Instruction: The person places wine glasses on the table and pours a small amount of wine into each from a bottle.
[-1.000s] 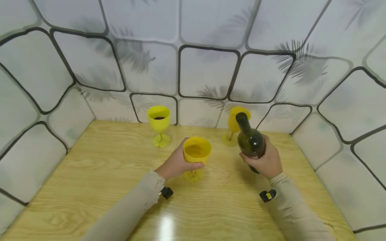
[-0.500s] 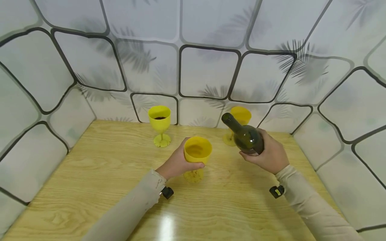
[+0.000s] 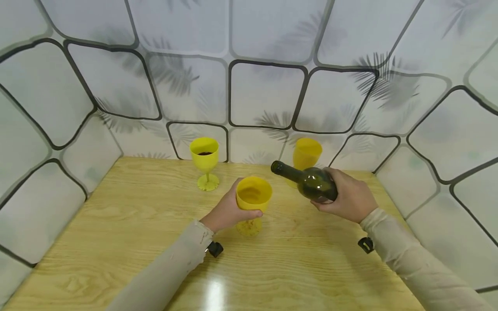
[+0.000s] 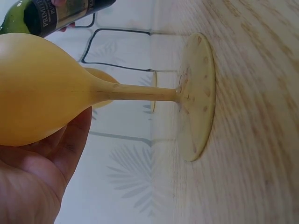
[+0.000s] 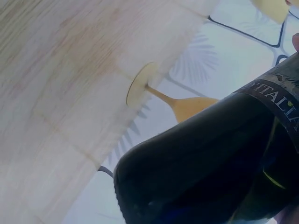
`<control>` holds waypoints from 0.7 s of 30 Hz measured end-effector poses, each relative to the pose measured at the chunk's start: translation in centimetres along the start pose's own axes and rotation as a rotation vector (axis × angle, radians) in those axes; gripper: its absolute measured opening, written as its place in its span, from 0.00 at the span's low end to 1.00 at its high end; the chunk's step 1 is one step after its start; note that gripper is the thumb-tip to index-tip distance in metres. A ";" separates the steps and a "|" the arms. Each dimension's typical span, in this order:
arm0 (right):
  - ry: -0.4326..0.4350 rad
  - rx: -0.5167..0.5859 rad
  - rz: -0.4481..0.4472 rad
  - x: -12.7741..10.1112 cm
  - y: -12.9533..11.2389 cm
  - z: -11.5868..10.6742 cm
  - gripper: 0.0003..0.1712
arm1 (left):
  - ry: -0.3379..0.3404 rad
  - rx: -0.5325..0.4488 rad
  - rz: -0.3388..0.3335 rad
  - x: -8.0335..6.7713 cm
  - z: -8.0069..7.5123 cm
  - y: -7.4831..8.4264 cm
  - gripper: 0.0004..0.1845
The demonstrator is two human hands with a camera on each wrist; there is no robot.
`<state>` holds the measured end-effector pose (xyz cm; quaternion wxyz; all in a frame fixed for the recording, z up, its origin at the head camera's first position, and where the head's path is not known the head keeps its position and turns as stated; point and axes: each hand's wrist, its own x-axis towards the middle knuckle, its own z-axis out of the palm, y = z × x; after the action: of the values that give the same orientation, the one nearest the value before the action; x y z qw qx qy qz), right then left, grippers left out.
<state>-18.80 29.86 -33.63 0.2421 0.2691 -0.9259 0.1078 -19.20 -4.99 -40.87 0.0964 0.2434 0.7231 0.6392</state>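
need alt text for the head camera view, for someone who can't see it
A person's right hand tips a dark green wine bottle sideways, neck toward a yellow goblet gripped by the left hand on a wooden table. Two more yellow goblets stand at the back by a patterned wall: the left one holds something dark, the right one is partly behind the bottle.

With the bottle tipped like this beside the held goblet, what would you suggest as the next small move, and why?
Probably shift the bottle a little leftward so its mouth sits over the goblet before tipping further. The right hand holds it nearly level, its mouth just right of and behind the rim, while the left hand steadies the goblet on the table.
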 end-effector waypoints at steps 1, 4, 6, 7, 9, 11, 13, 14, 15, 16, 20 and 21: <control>-0.008 -0.008 -0.012 0.1 0.0 0.0 0.50 | 0.001 -0.004 0.001 0.0 0.0 0.0 0.43; -0.022 -0.025 -0.035 0.4 -0.1 -0.1 0.48 | 0.002 -0.005 0.001 -0.1 0.0 0.1 0.43; -0.028 -0.035 -0.041 0.5 -0.1 -0.2 0.48 | 0.000 -0.006 -0.001 -0.1 0.0 0.1 0.43; -0.029 -0.040 -0.044 0.6 -0.2 -0.2 0.48 | -0.001 -0.008 -0.001 -0.1 0.0 0.1 0.43; -0.031 -0.051 -0.052 0.7 -0.2 -0.3 0.48 | 0.000 -0.007 -0.003 -0.1 0.0 0.2 0.43; -0.031 -0.061 -0.060 0.8 -0.3 -0.4 0.48 | 0.000 -0.008 -0.003 -0.2 0.0 0.3 0.43; -0.031 -0.070 -0.067 0.9 -0.3 -0.4 0.48 | 0.000 -0.008 -0.001 -0.1 0.0 0.2 0.43; -0.032 -0.073 -0.070 0.9 -0.3 -0.5 0.48 | 0.000 -0.008 0.000 -0.1 -0.1 0.2 0.43; -0.035 -0.077 -0.070 0.9 -0.3 -0.5 0.48 | -0.001 -0.008 0.001 -0.1 -0.1 0.2 0.43; -0.040 -0.078 -0.070 1.0 -0.3 -0.5 0.48 | -0.001 -0.008 0.002 0.0 -0.1 0.1 0.43; -0.063 -0.083 -0.065 1.1 -0.3 -0.7 0.48 | -0.001 0.000 0.005 0.0 -0.1 0.0 0.43; -0.069 -0.084 -0.065 1.1 -0.3 -0.8 0.49 | -0.001 0.003 0.005 0.0 -0.1 0.0 0.43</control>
<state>-19.15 29.39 -32.39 0.2243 0.2920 -0.9283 0.0515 -19.26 -5.07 -40.87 0.0948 0.2455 0.7235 0.6382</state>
